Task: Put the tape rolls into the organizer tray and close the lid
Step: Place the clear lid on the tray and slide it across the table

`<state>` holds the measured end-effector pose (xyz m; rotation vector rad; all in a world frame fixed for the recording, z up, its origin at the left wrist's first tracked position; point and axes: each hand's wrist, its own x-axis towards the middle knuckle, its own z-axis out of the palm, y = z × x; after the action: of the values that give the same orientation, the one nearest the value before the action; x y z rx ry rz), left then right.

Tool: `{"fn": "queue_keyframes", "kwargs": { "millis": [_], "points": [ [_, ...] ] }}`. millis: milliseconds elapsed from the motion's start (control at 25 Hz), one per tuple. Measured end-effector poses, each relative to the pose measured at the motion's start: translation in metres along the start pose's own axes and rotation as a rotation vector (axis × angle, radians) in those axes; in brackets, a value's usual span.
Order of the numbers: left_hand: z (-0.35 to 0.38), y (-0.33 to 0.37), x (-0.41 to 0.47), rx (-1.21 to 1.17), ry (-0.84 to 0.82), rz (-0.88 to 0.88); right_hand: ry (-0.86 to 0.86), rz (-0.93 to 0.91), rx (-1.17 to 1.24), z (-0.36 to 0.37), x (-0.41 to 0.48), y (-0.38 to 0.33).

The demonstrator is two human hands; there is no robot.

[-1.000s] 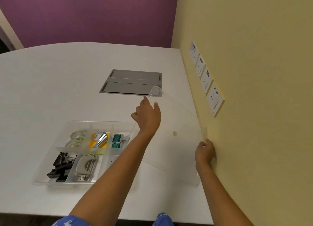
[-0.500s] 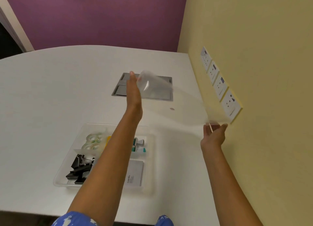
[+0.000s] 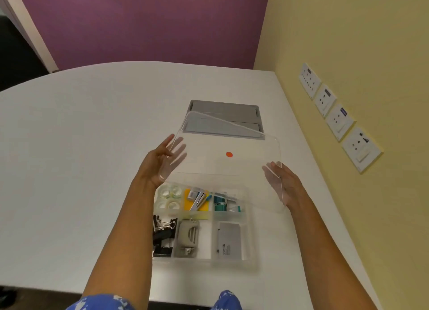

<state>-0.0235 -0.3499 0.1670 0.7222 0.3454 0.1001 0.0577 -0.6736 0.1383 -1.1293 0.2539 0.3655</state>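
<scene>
The clear organizer tray [image 3: 251, 261] sits on the white table in front of me. Several clear tape rolls [image 3: 168, 197] lie in its far left compartment. I hold the transparent lid [image 3: 232, 170], marked by a small red dot, in the air above the tray's far half, tilted. My left hand [image 3: 160, 164] grips its left edge with fingers spread under it. My right hand [image 3: 284, 182] holds its right edge. The lid does not touch the tray.
The tray also holds black binder clips [image 3: 162, 233], a grey staple remover [image 3: 188, 237], a grey box [image 3: 229, 241], teal items and yellow notes. A grey cable hatch [image 3: 224, 117] is set into the table beyond. Wall sockets [image 3: 339, 121] line the yellow wall at right.
Both hands have swung the lid leftward from beside the wall to above the tray. The view has shifted so the tray lies centred below me.
</scene>
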Motion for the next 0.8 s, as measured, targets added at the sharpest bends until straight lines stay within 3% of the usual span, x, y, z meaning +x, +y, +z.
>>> {"fn": "queue_keyframes", "kwargs": {
  "millis": [120, 200, 400, 560, 800],
  "points": [
    [-0.032, 0.013, -0.001, 0.592, 0.057, -0.067, -0.018, 0.012, -0.367, 0.015, -0.002, 0.009],
    [-0.048, 0.016, 0.001, 0.854, 0.137, -0.06, 0.043, 0.017, -0.565, 0.025, -0.005, 0.02],
    [-0.072, 0.002, 0.003, 1.159, 0.33, 0.046, 0.268, -0.031, -0.904, 0.05, -0.013, 0.062],
    [-0.088, -0.001, -0.003, 1.441, 0.458, 0.017, 0.363, -0.045, -1.247, 0.057, -0.022, 0.089],
    [-0.11, -0.013, -0.007, 1.572, 0.505, 0.02, 0.493, -0.144, -1.389, 0.061, -0.032, 0.113]
  ]
}}
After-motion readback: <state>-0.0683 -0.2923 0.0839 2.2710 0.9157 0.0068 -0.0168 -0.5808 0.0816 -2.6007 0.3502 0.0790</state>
